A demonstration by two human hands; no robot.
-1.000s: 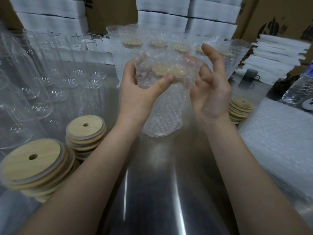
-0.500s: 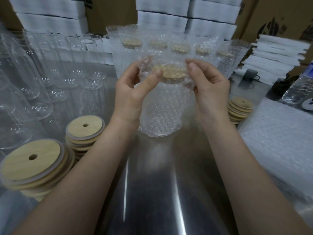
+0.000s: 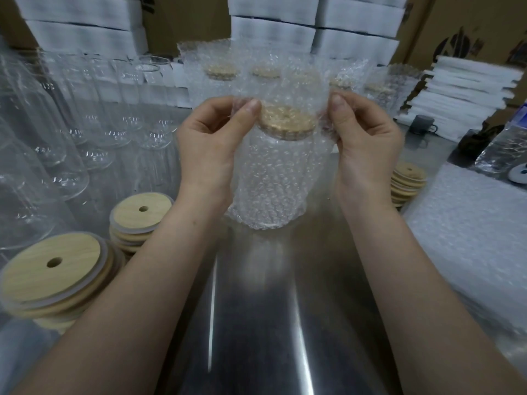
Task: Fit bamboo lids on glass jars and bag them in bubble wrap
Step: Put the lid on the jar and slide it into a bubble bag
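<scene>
A glass jar with a bamboo lid (image 3: 286,121) stands upright inside a clear bubble wrap bag (image 3: 271,183) at the middle of the steel table (image 3: 256,323). My left hand (image 3: 211,138) pinches the bag's upper left edge between thumb and fingers. My right hand (image 3: 362,138) pinches the upper right edge. The bag's open top rises above the lid between my hands. Stacks of bamboo lids with straw holes (image 3: 54,275) (image 3: 139,215) sit at the left. Bare glass jars (image 3: 94,115) stand in rows behind them.
Several bagged jars (image 3: 219,72) stand in a row behind my hands. A smaller lid stack (image 3: 407,181) sits right, beside a pile of bubble wrap bags (image 3: 470,223). White foam sheets (image 3: 462,92) and white boxes (image 3: 313,27) line the back. A grey mug (image 3: 423,126) stands at right.
My right hand closed from spread fingers onto the bag's right edge. Both hands then drew the bag's top upward and apart, so it now stands taller above the lid.
</scene>
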